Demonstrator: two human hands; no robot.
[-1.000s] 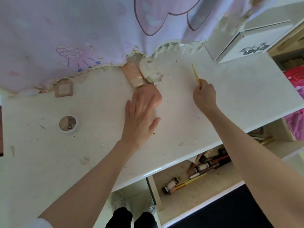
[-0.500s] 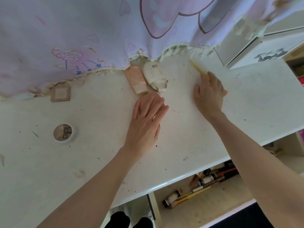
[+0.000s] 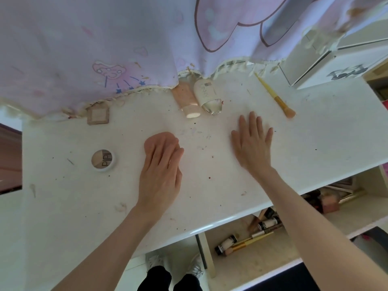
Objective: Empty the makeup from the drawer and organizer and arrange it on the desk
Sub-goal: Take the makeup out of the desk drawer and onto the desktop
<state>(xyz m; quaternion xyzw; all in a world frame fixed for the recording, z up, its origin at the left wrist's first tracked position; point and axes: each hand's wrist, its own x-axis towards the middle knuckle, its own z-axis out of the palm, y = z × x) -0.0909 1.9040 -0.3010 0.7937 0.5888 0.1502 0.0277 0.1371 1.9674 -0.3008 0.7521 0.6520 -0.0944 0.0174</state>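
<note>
Both hands lie flat: left hand [image 3: 161, 164] rests on a pink sponge [image 3: 156, 139], right hand [image 3: 253, 143] holds nothing (brush [image 3: 275, 97] lies beyond it). Remaining makeup sits in the open drawer [image 3: 262, 255] below the right forearm, tubes angled across

Brush [image 3: 275, 97] right of tubes [image 3: 196, 97], on desk [image 3: 315, 148].

The far ends of the peach tube [image 3: 187, 99] and the cream tube [image 3: 205, 92] slip under the curtain [image 3: 105, 49] hem at twelve o'clock. The left hand [image 3: 160, 175] covers part of a pink sponge [image 3: 156, 141]. The right forearm [image 3: 319, 225] hides part of the drawer [image 3: 241, 267] at five o'clock; labels there are too small to read
</note>
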